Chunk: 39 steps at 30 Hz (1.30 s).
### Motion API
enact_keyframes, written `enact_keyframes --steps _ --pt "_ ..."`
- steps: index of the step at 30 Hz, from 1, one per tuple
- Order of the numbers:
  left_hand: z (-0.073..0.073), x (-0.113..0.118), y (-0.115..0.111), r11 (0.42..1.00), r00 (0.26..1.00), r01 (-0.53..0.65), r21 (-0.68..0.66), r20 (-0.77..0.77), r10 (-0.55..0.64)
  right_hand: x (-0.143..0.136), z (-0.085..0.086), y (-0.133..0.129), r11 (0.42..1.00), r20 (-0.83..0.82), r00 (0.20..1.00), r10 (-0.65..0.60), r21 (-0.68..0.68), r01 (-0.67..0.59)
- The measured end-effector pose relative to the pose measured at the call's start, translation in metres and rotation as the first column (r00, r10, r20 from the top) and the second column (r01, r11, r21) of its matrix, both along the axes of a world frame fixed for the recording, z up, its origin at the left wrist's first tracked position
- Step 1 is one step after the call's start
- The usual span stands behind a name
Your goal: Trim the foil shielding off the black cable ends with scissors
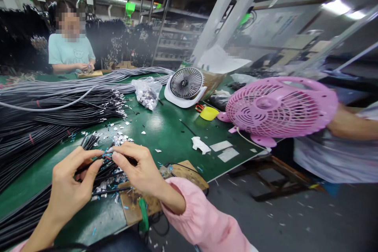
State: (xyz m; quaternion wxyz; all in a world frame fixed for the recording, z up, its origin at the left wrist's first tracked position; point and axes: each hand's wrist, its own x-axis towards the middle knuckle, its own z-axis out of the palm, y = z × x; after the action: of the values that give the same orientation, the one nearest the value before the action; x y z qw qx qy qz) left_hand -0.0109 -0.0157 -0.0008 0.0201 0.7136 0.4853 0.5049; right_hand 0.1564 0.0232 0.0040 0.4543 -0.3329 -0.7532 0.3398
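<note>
Here, hands (141, 167) pinch cable (107, 155); plastic bag (144, 85) holds silvery bits (148, 100).

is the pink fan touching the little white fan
Apart: the head view shows a plain gap between the pink fan and the little white fan, with a yellow piece lying between their bases.

Two fans (185, 82), two flat pale rectangles (228, 154)

a black cable (96, 158) (its end stripped) shows thin blue and red wires (108, 155), above the green table (163, 134).
</note>
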Motion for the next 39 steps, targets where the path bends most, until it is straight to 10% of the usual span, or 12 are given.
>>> enact_keyframes --steps 8,17,25,30,39 --pt "-0.012 0.005 -0.004 0.968 0.970 -0.242 0.064 0.007 0.242 -0.003 -0.003 -0.002 0.996 -0.062 0.994 -0.086 -0.041 0.083" --pt "0.001 0.000 -0.001 0.986 0.991 -0.041 -0.161 0.118 0.060 -0.003 -0.009 -0.005 0.990 -0.065 0.992 -0.111 0.082 0.116" --pt "0.009 -0.001 0.003 0.812 0.926 0.270 -0.517 0.372 -0.071 -0.003 -0.007 -0.003 0.996 -0.092 0.992 -0.090 -0.022 0.088" --pt "0.004 0.002 0.002 0.940 0.977 0.089 -0.330 0.212 -0.018 -0.004 -0.005 -0.001 0.975 -0.143 0.984 -0.106 -0.212 0.074" --pt "-0.002 -0.001 0.004 0.999 0.997 -0.009 -0.051 -0.075 0.005 0.001 -0.007 0.005 1.000 -0.065 0.998 0.006 0.001 -0.006"
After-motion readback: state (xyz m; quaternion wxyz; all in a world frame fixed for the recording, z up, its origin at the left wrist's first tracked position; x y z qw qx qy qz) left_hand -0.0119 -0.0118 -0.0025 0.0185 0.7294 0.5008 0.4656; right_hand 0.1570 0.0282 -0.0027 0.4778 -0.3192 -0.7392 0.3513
